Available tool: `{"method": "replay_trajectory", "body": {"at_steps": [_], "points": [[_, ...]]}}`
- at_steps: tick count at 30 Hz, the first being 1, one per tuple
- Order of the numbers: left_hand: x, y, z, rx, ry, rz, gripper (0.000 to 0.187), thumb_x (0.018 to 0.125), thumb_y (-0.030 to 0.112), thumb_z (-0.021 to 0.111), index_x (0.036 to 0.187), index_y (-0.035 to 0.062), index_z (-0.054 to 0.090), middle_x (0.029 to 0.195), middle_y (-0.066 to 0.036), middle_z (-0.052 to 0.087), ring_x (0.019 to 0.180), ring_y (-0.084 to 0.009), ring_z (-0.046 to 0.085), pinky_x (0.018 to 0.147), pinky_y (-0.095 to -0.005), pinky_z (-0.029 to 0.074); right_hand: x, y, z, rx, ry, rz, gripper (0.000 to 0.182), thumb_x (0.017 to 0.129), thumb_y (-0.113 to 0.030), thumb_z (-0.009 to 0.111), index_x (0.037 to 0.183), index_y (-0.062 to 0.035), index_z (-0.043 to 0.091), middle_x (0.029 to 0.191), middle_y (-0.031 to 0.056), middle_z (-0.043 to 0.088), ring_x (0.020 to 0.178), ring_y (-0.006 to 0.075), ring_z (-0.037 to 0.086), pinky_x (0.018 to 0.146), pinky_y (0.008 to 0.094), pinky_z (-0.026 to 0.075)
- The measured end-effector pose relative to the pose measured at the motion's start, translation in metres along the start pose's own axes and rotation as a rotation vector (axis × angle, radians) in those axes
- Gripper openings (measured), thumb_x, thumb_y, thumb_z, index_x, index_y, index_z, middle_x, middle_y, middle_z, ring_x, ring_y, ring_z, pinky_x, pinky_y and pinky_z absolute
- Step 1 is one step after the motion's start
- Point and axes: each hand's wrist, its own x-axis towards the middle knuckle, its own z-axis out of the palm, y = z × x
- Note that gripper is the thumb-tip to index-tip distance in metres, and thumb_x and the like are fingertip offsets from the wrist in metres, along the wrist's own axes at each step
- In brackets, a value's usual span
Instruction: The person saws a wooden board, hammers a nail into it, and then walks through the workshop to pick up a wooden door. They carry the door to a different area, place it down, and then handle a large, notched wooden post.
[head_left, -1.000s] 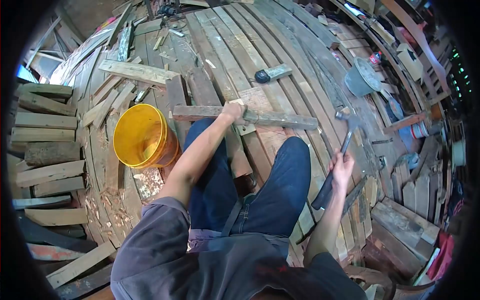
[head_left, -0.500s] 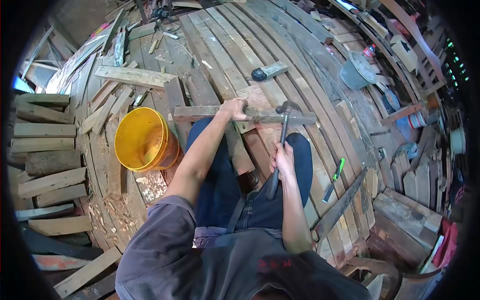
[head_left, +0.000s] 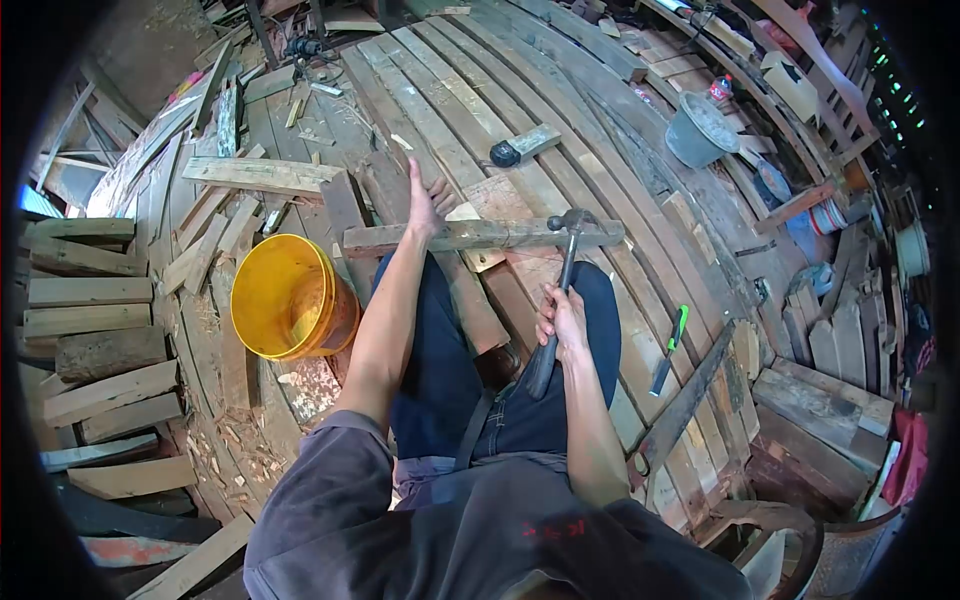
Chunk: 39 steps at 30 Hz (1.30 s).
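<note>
A long wooden piece [head_left: 490, 235] lies crosswise in front of my knees. Above its left part is my left hand [head_left: 428, 205], fingers apart and thumb raised, holding nothing. My right hand [head_left: 565, 318] is closed around the handle of a claw hammer [head_left: 572, 225], whose head is at the wood's right part. Under the crosswise piece, a thicker timber [head_left: 470, 305] runs between my legs.
A yellow bucket [head_left: 285, 300] stands at my left, beside stacked wood offcuts [head_left: 110, 395]. On the slatted boards to the right lie a green-handled chisel [head_left: 670, 350] and a handsaw [head_left: 690, 395]. Further up are a black-ended block [head_left: 525, 146] and a grey bucket [head_left: 702, 130].
My left hand has let go of the wooden piece, moved left and spread its fingers. The hammer stays in my right hand. The view has shifted slightly.
</note>
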Motion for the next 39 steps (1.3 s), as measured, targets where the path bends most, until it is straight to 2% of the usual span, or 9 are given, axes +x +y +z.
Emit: {"method": "replay_trajectory", "body": {"at_steps": [5,8,9,13,17,21,28,35,39], "points": [[0.001,0.01,-0.006,-0.066,0.037,0.095,0.065,0.082,0.078,0.047,0.059,0.0216,0.026,0.051,0.008,0.023,0.04,-0.0055,0.02,0.039,-0.0231,0.015,0.002,0.003,-0.005,-0.021,-0.021,0.016,0.018,0.094,-0.021,0.056,0.089,-0.01,0.043,0.056,-0.0027,0.037,0.036,0.0075,0.038,0.028,0.0266,0.034],[0.012,0.002,-0.025,0.502,0.29,0.156,0.059,0.086,0.068,0.054,0.063,0.0141,0.047,0.058,0.004,0.04,0.048,-0.0099,0.038,0.045,-0.024,0.032,0.003,0.007,-0.003,-0.151,0.044,0.02,0.027,0.097,-0.032,0.055,0.088,-0.0097,0.043,0.056,-0.0027,0.037,0.036,0.0076,0.039,0.028,0.0267,0.034],[0.009,-0.002,-0.022,0.946,0.358,0.34,0.054,0.084,0.056,0.064,0.086,0.0019,0.064,0.075,-0.008,0.062,0.069,-0.0215,0.06,0.063,-0.0315,0.048,0.004,0.006,-0.001,-0.196,0.067,0.018,0.03,0.098,-0.035,0.054,0.087,-0.0096,0.042,0.056,-0.0027,0.037,0.036,0.0076,0.039,0.028,0.0267,0.035],[0.003,-0.016,-0.007,1.6,0.02,0.075,0.065,0.073,0.052,0.072,0.112,0.0006,0.063,0.107,-0.019,0.067,0.101,-0.0352,0.063,0.093,-0.0419,0.046,0.01,0.0,0.007,-0.315,0.061,0.008,0.048,0.1,-0.054,0.038,0.08,-0.011,0.041,0.052,-0.0025,0.035,0.035,0.0088,0.035,0.029,0.0271,0.032],[-0.009,-0.039,-0.001,2.045,-0.144,0.057,0.085,0.067,0.06,0.072,0.128,0.0041,0.051,0.12,-0.02,0.063,0.116,-0.0341,0.058,0.1,-0.0526,0.037,0.02,-0.005,0.019,-0.423,0.073,-0.037,0.051,0.101,-0.054,0.033,0.075,-0.0103,0.042,0.049,-0.0019,0.034,0.032,0.0104,0.035,0.027,0.0287,0.032],[-0.004,-0.032,0.016,2.109,-0.258,-0.288,0.079,0.07,0.062,0.071,0.121,0.0035,0.058,0.122,-0.018,0.062,0.118,-0.0325,0.057,0.103,-0.0538,0.036,0.032,0.001,0.021,-0.537,0.137,-0.129,0.052,0.101,-0.052,0.034,0.072,-0.01,0.041,0.047,-0.0018,0.035,0.032,0.0115,0.038,0.027,0.0294,0.032],[-0.006,-0.034,0.02,2.154,-0.257,-0.256,0.068,0.073,0.062,0.066,0.12,0.0126,0.059,0.114,-0.017,0.066,0.113,-0.0334,0.06,0.095,-0.0579,0.042,0.046,-0.002,0.011,-0.402,0.188,-0.077,0.051,0.101,-0.051,0.035,0.071,-0.0101,0.041,0.048,-0.0007,0.037,0.033,0.0117,0.038,0.028,0.0297,0.033],[-0.008,-0.031,0.026,2.11,-0.278,-0.222,0.07,0.073,0.064,0.065,0.124,0.0154,0.058,0.114,-0.017,0.066,0.107,-0.0343,0.063,0.089,-0.0436,0.051,0.061,0.008,0.001,-0.475,0.167,0.016,0.053,0.101,-0.051,0.036,0.066,-0.0111,0.039,0.049,0.0008,0.04,0.035,0.0119,0.04,0.029,0.0308,0.035],[-0.006,-0.033,0.022,2.113,-0.278,-0.2,0.069,0.075,0.063,0.065,0.124,0.0154,0.059,0.115,-0.018,0.065,0.108,-0.0341,0.063,0.089,-0.0459,0.05,0.054,-0.009,0.008,-0.482,0.142,-0.046,0.053,0.102,-0.05,0.034,0.066,-0.0107,0.04,0.048,-0.0001,0.039,0.034,0.0117,0.04,0.029,0.0305,0.035]]}}
